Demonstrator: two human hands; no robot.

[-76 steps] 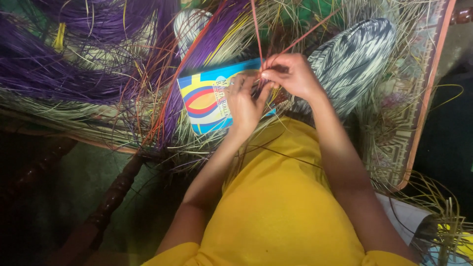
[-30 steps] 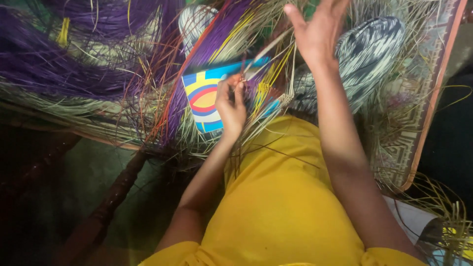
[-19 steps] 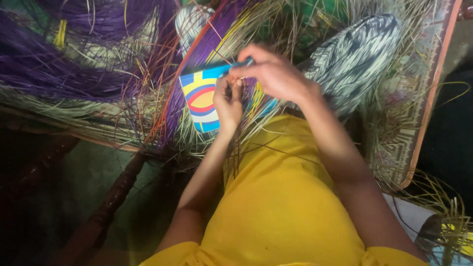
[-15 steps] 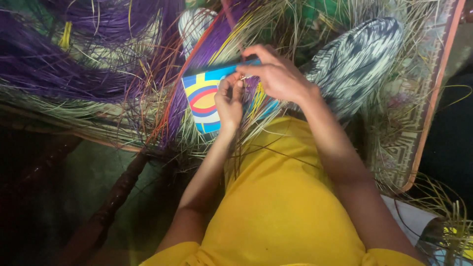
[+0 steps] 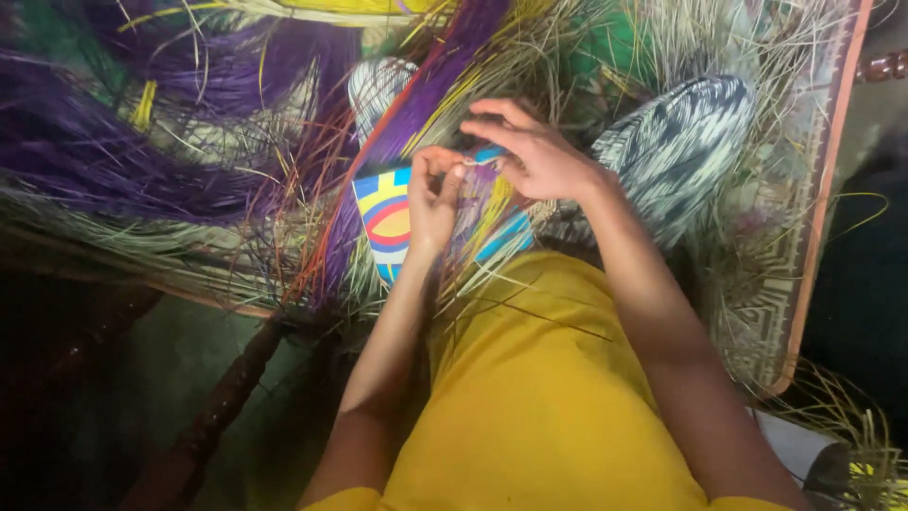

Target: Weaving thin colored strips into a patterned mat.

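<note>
Straw strands [image 5: 470, 163] pinched between left hand [image 5: 430, 194], right hand [image 5: 530, 156]

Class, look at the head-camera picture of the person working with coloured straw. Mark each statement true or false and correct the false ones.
1. Both hands meet over the colourful book. True: the left hand and right hand pinch strands above the book.
2. The person wears a red top. False: the top is yellow.
3. A mass of purple straw lies to the left in the picture. True.
4. The right hand is raised away from the work. False: its fingertips are at the strands, beside the left hand.
</note>
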